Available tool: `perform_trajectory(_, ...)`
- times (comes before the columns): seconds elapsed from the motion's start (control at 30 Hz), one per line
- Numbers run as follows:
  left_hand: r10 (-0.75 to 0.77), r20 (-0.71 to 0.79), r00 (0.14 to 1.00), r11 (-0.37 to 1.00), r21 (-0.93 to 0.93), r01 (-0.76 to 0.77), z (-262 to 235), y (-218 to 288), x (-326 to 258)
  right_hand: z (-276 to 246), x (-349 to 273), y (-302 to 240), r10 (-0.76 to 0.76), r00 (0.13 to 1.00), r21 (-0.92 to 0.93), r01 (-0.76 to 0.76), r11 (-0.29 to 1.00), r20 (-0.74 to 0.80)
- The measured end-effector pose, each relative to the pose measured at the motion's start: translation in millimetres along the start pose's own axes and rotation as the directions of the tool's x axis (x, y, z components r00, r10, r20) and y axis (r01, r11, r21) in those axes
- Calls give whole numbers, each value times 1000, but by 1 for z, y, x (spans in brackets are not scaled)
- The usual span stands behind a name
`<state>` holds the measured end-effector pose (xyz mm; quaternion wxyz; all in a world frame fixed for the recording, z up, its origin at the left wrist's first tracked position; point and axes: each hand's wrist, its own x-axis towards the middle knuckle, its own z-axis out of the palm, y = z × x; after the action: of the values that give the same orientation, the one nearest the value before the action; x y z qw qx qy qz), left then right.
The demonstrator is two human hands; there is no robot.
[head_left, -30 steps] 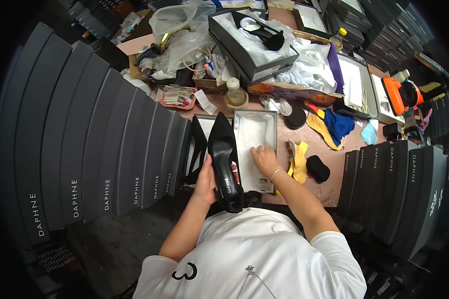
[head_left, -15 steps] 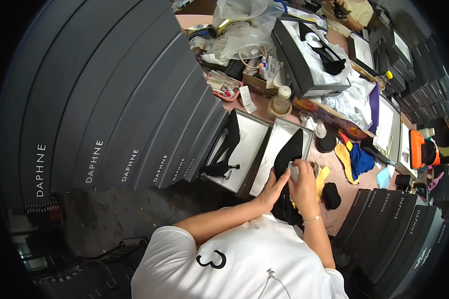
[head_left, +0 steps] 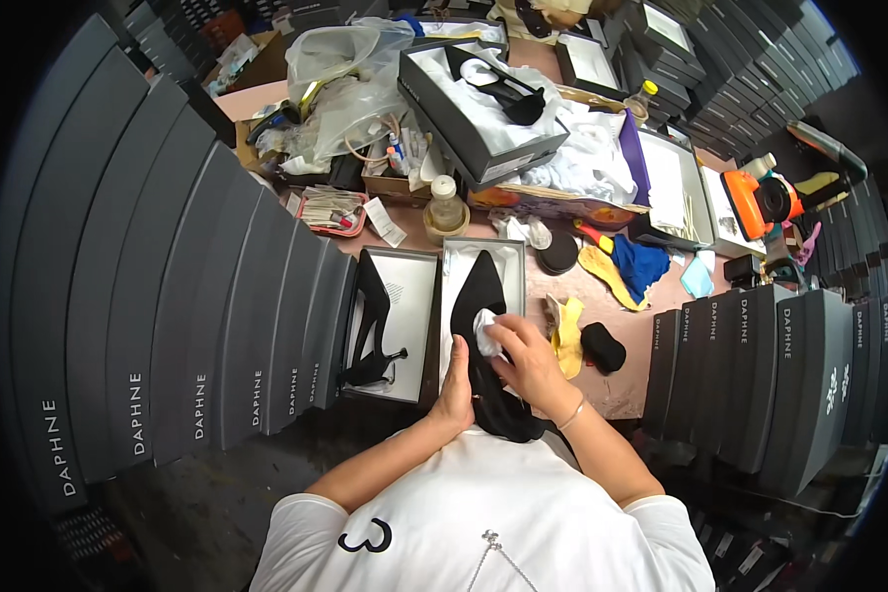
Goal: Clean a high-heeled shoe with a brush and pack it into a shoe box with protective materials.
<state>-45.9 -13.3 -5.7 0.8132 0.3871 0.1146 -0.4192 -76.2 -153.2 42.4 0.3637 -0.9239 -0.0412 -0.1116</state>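
Left of the left hand (head_left: 454,393), another shoe (head_left: 370,321) lay in a box (head_left: 416,316); right of the right hand (head_left: 538,373) lay a yellow cloth (head_left: 566,338) and black pad (head_left: 603,347). The left cradled a black shoe (head_left: 478,286) between both hands; the right, fingers bent, pinched white paper (head_left: 484,333) against it.

White lettering (head_left: 136,412) on dark grey boxes (head_left: 187,286)

The black shoe (head_left: 477,286) hides most fingers of your left hand (head_left: 452,403); at twelve o'clock, the edge cuts off a co-worker (head_left: 560,12).
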Motion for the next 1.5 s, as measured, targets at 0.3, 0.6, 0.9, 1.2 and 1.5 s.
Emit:
perform_trajectory(0.3, -113, 52, 992, 994, 0, 113, 0, 9, -3, -23, -3, 13, 186, 967, 291, -131, 948, -172)
perform_trajectory(0.6, -37, 55, 998, 996, 82, 32, 4, 9, -4, -25, -7, 2, 38, 996, 48, -42, 998, 84)
perform_trajectory(0.9, 11, 81, 997, 981, 193, -26, 8, 6, -4, -9, 16, 14, 100, 985, 66, -92, 994, -141)
perform_trajectory(1.2, -39, 82, 996, 961, 275, 15, 11, 5, -9, -1, 33, 47, 282, 959, 353, -251, 901, -39)
perform_trajectory(1.5, -258, 22, 966, 960, -103, 259, -14, 30, 20, -33, -24, 86, 604, 795, 252, -598, 761, 60)
